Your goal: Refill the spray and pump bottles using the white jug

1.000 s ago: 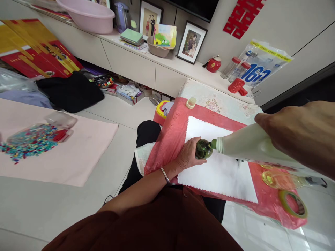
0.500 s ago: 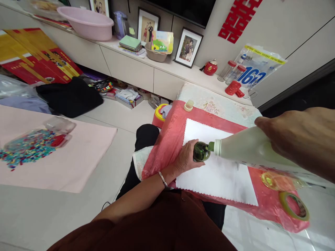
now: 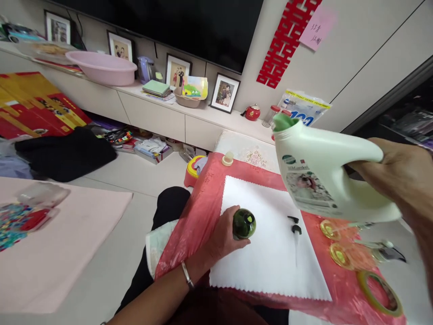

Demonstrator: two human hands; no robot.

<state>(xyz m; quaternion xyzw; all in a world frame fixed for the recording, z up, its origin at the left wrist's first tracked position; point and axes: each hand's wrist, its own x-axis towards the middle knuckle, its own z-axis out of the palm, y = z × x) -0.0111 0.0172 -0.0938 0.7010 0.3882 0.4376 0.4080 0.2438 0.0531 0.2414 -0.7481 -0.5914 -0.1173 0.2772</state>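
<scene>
My left hand [image 3: 228, 232] is wrapped round a small dark green bottle [image 3: 244, 224], which stands uncapped on a white scallop-edged sheet [image 3: 267, 262]. By its handle, my right hand [image 3: 402, 167] grips a large pale green jug [image 3: 314, 153] with a printed label. The jug is held tilted above the right side of the sheet, its green spout apart from the bottle and facing left. A black pump top [image 3: 296, 229] with a thin clear tube lies on the sheet below the jug. The jug's pale cap [image 3: 228, 158] sits near the far left table corner.
Red plastic film [image 3: 189, 230] covers much of the small table. Yellow-based clear bottles [image 3: 341, 255] and a roll of tape [image 3: 380, 293] lie at the right. A pink-covered surface [image 3: 84, 253] with small colourful pieces is at far left; a cabinet [image 3: 152, 115] stands behind.
The jug has lifted away from the bottle's mouth and turned upward, moving up and right of it. My left hand still holds the bottle. The view has tilted up, and the pump top now shows.
</scene>
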